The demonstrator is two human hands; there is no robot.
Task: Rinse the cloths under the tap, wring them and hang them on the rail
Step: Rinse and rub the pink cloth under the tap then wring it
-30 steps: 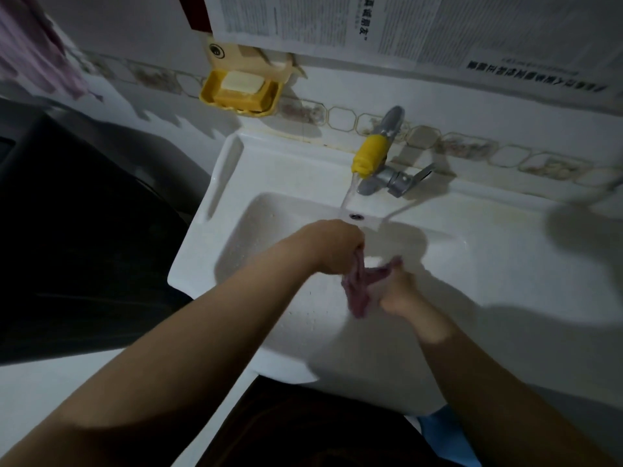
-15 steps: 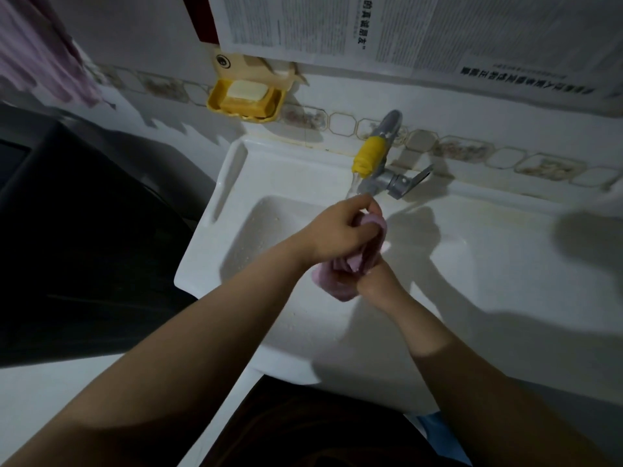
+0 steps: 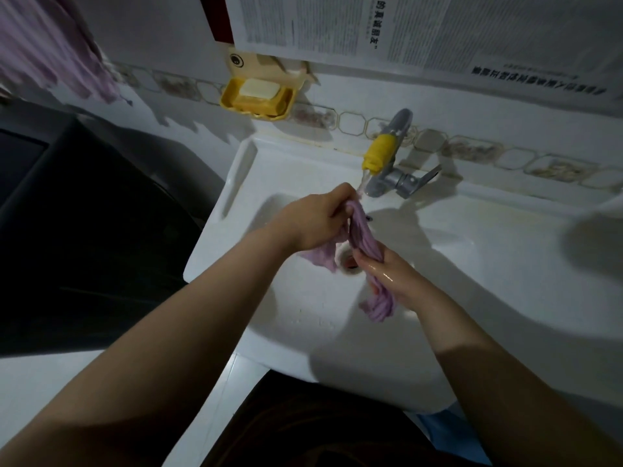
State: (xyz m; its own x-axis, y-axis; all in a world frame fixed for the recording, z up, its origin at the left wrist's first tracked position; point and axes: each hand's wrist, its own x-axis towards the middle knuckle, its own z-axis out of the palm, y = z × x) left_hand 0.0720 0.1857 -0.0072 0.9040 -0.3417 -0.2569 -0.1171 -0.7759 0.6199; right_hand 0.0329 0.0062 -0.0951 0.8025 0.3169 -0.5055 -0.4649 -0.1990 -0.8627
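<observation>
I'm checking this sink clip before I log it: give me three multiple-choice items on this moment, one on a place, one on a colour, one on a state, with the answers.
1. Where is the yellow plastic soap dish?
A. on the wall, up and left of the grey metal tap
B. inside the white sink basin
C. on the floor

2. What colour is the twisted wet cloth?
A. green
B. pale purple
C. orange

3. How is the cloth held?
A. draped over the tap
B. lying loose in the basin
C. gripped by the left hand and the right hand

Answers: 1 A, the dish sits on the tiled wall above the basin's corner. 2 B, the rope of fabric is lilac. 3 C, the fingers of both hands curl round its ends.
</observation>
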